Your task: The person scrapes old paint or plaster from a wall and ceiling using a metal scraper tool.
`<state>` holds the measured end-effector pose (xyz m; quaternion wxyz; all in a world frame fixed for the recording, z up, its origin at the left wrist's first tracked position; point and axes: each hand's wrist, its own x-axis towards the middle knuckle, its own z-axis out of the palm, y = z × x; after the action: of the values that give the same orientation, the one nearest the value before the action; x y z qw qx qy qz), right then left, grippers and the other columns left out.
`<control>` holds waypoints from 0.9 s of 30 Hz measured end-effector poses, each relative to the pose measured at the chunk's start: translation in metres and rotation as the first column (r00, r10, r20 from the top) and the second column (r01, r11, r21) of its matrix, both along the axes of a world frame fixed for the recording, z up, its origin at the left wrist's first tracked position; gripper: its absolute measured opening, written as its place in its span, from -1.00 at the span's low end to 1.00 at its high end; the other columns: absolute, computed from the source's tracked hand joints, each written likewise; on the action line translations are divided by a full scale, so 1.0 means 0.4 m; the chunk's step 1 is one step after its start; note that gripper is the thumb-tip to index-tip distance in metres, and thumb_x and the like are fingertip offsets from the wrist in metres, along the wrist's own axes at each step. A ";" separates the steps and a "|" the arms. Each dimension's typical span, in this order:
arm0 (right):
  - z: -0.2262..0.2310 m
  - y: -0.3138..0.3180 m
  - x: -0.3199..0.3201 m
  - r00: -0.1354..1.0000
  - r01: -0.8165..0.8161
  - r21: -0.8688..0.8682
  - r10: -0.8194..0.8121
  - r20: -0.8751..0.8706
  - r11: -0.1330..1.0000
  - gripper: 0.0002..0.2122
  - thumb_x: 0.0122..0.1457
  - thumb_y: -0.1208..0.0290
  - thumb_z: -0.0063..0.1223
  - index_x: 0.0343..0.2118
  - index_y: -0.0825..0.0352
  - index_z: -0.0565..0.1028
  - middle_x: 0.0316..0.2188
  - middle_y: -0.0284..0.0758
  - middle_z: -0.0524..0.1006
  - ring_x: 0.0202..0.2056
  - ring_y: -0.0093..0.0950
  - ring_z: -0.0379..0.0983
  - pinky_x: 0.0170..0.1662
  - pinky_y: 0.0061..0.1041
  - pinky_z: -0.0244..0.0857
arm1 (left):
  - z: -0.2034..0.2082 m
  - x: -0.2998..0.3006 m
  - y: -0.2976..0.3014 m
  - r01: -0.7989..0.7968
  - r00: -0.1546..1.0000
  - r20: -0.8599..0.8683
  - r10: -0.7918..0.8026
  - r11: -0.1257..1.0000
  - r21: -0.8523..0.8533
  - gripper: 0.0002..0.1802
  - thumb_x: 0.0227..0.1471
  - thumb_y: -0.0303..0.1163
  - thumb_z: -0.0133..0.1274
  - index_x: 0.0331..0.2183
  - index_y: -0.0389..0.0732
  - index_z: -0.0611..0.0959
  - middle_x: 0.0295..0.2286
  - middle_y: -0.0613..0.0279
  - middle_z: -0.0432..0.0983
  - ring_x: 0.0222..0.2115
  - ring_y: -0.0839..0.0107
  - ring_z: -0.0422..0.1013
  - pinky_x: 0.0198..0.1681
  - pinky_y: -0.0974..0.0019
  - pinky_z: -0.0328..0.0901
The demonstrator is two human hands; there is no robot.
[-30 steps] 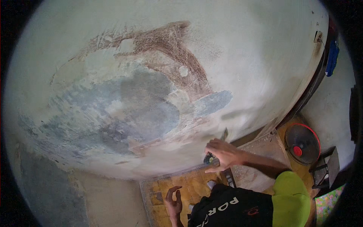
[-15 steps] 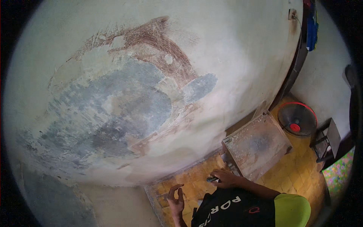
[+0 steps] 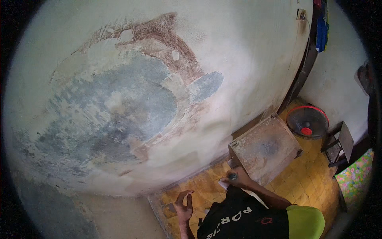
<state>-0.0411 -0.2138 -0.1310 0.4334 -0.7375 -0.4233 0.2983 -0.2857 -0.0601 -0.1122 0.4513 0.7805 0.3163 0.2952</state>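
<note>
My left hand [image 3: 183, 206] is raised over the yellow tiled floor, its fingers curved and spread from the thumb, with nothing visible between them. My right hand [image 3: 241, 181] is closed around a small tool [image 3: 232, 175] with a dark, greenish end. A pale flat piece [image 3: 223, 183] shows beside these fingers; I cannot tell whether it belongs to the tool. Facing me is a white wall [image 3: 246, 51] with a large patch of grey filler [image 3: 139, 79] and a scraped brown band [image 3: 181, 55]. Neither hand touches the wall.
A worn, dusty box-like table [image 3: 266, 148] stands against the wall by my right hand. Beyond it are a round fan with a red rim [image 3: 307, 121], a small dark stool [image 3: 338, 145] and a flowered cloth [image 3: 358, 171]. A socket [image 3: 301, 14] sits high on the wall.
My right hand has turned, bringing the tool's dark end upward and the pale flat piece into sight. My left hand keeps nearly the same pose. The view has shifted slightly.
</note>
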 end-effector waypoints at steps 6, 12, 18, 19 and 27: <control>0.232 0.209 0.173 0.975 0.023 0.848 -0.201 0.099 0.529 -0.72 0.07 0.55 0.20 -0.72 0.36 0.38 -0.75 -0.36 0.39 -0.72 -0.68 0.26 -0.62 -0.62 0.15 | 0.029 0.004 -0.010 -0.086 0.996 -0.005 0.086 0.996 -0.028 -0.84 0.11 -0.61 0.01 -0.25 -0.29 0.64 -0.30 0.04 0.59 -0.22 0.19 0.53 -0.13 0.21 0.36; 0.301 0.395 0.330 0.876 -0.181 0.817 -0.288 0.387 0.548 -0.68 0.13 0.49 0.09 -0.73 0.26 0.29 -0.79 -0.41 0.31 -0.73 -0.61 0.23 -0.63 -0.57 0.09 | 0.036 0.020 -0.020 -0.232 0.969 -0.087 0.233 0.973 0.017 -0.84 0.11 -0.62 0.01 -0.26 -0.27 0.64 -0.31 0.04 0.58 -0.20 0.17 0.51 -0.12 0.17 0.36; 0.247 0.485 0.284 0.740 -0.099 0.582 -0.331 0.585 0.807 -0.77 0.05 0.38 0.11 -0.68 0.21 0.36 -0.76 -0.45 0.34 -0.70 -0.47 0.34 -0.54 -0.48 0.27 | 0.019 0.035 -0.039 -0.442 0.884 -0.174 0.434 0.897 -0.009 -0.86 0.12 -0.56 0.02 -0.27 -0.26 0.64 -0.31 0.02 0.58 -0.22 0.10 0.52 -0.14 0.13 0.37; 0.222 0.448 0.273 0.953 -0.130 0.632 -0.079 0.292 0.763 -0.79 0.04 0.33 0.12 -0.66 0.24 0.41 -0.76 -0.38 0.39 -0.70 -0.45 0.38 -0.53 -0.48 0.31 | 0.013 0.035 -0.023 -0.460 0.876 -0.167 0.452 0.888 -0.009 -0.86 0.12 -0.57 0.02 -0.27 -0.25 0.64 -0.31 0.03 0.58 -0.22 0.10 0.52 -0.14 0.12 0.37; 0.281 0.402 0.307 0.828 -0.170 0.721 -0.300 0.475 0.672 -0.91 -0.08 0.51 0.15 -0.59 0.35 0.45 -0.62 -0.30 0.47 -0.60 -0.41 0.40 -0.51 -0.44 0.27 | 0.033 0.091 -0.039 -0.473 0.866 -0.210 0.454 0.880 -0.048 -0.85 0.12 -0.58 0.02 -0.26 -0.23 0.65 -0.31 0.04 0.58 -0.21 0.10 0.51 -0.13 0.10 0.36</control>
<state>0.0817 -0.0529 -0.0187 0.5609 -0.5674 -0.5857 -0.1431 -0.2494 -0.0759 -0.0992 0.3722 0.6834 0.5507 0.3020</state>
